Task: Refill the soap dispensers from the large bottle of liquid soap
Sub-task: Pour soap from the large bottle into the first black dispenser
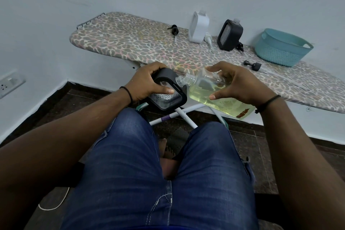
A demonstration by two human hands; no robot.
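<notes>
Centre left of the frame: your left hand [149, 82] is wrapped around a black dispenser [169, 92], thumb pressed on its clear front panel, fingers curled over the top edge. You hold it in the air over your knees, tilted, not on the ironing board [130, 37].

Centre: the threaded neck of the big soap bottle [211, 91] has no cap on it and sits just beside the dispenser's upper corner, maybe touching it. I cannot see the dispenser's fill hole from here.

Centre right: your right hand [240, 85] clamps the bottle, fingertips on top, thumb on the near side, with the bottle lying nearly flat. The yellow soap is pooled along the lower side and has not reached the neck.

Risks, as I judge them:
- Both items float unsupported. If the neck is off the hole when you tip further, soap lands on your jeans [158, 164] or the floor.
- Soap on the clear plastic makes the grip slippery, and the bottle could twist.
- A quick tilt could send a surge and overfill the dispenser.

Upper right, well apart on the board: a white dispenser [198, 27], a second black dispenser [231, 35], loose pump heads and a teal basket [280, 48].

Writing: none readable. A red-brown mark near the bottle's base is too blurred to read.
</notes>
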